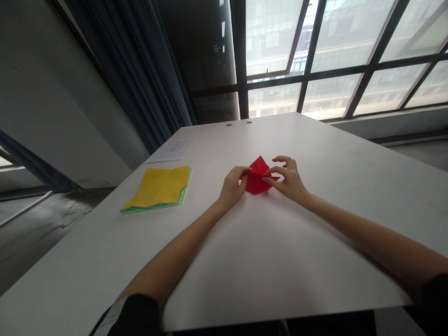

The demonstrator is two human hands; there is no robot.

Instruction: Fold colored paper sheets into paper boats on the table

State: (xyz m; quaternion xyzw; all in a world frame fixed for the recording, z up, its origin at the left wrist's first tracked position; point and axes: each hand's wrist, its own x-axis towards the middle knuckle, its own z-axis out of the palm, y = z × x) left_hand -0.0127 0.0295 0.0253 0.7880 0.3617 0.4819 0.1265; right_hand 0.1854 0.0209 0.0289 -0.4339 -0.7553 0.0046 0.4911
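Observation:
A folded piece of red paper [258, 183] is held just above the white table [224, 261], with one pointed corner standing up at the back. My left hand [234, 185] pinches its left side between thumb and fingers. On the right side, my right hand [287, 178] grips an edge of the paper between thumb and index finger, its other fingers raised and apart. The inner folds of the paper are partly hidden by my fingers.
To the left lies a stack of coloured paper [159, 186], yellow on top with green and blue edges below. Behind it is a white printed sheet [171, 150]. A blue curtain [140, 60] and windows [273, 37] stand beyond the table.

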